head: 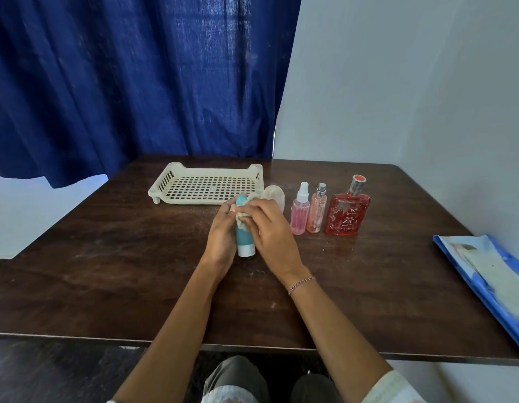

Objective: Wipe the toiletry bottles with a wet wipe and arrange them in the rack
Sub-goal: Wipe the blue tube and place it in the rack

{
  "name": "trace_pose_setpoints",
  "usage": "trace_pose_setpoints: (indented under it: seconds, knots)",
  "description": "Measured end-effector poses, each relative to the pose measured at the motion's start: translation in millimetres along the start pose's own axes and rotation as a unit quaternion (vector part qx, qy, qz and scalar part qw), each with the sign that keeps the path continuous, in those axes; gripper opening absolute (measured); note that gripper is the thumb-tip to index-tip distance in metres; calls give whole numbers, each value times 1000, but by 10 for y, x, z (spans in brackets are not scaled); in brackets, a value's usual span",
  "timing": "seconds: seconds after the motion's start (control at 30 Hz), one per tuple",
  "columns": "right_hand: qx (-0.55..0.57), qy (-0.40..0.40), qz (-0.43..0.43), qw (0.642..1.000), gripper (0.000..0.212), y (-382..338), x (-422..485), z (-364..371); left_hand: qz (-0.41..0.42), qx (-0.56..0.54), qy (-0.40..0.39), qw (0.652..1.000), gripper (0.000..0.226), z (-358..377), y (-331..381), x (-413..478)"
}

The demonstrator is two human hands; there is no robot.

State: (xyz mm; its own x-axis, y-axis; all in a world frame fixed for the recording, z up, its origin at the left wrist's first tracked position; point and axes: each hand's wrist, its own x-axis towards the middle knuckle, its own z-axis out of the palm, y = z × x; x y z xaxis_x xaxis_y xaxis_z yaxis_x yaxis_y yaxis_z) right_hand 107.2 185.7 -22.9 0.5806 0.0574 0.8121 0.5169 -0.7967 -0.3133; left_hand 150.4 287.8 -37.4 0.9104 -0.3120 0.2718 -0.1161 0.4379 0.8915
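holding a teal plastic tube with a white cap (pixel 244 238) at the middle of the table, the left hand (pixel 221 232) curls its fingers round the tube's left side, while the right hand (pixel 271 228) clamps its fingers on a crumpled white wet wipe (pixel 243 218) pressed against the tube's upper half. the tube stands nearly upright, slightly tilted, cap end down and nearest the person; whether the cap touches the tabletop cannot be told. its far, teal end pokes out above the fingers, just in front of the cream slotted plastic rack (pixel 205 184), which has nothing in it. a thin pink beaded bracelet (pixel 301 285) circles the right wrist. just beyond the right hand sits a pale round translucent container (pixel 275 194), partly hidden. to its right stand three bottles in a row: a small pink spray bottle with a clear cap (pixel 299 213), beside it a peach spray bottle with a silver nozzle (pixel 316 215), then a flat red glass perfume bottle with a silver neck (pixel 347 215). the dark brown wooden table (pixel 107 271) looks scuffed and dusty. at its right edge lies a blue wet-wipe pack (pixel 491 282), opened, with a white sheet showing. behind the table hangs a deep blue curtain (pixel 136 82); a plain pale wall (pixel 412 82) fills the right side.
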Motion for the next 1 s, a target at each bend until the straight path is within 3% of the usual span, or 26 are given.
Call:
trace_pose_setpoints:
  seconds: [0.13, 0.33, 0.47, 0.73, 1.0]
  knots:
    - [-4, 34, 70, 997, 30, 92, 2, -42, -11, 4, -5, 1000, 24, 44, -31, -3]
    - [15, 17, 7, 1000, 22, -2, -4, -44, 1, 6, -22, 1000, 48, 16, -2, -13]
    - [-11, 30, 10, 999, 23, 36, 25, -67, 2, 21, -30, 999, 47, 46, 3, -10]
    - [-17, 54, 119, 991, 30, 119, 55, -72, -6, 51, -55, 997, 34, 100, -3, -40]
    - [-10, 43, 34, 998, 26, 24, 18, -78, 7, 47, -41, 998, 30, 91, 5, -36]
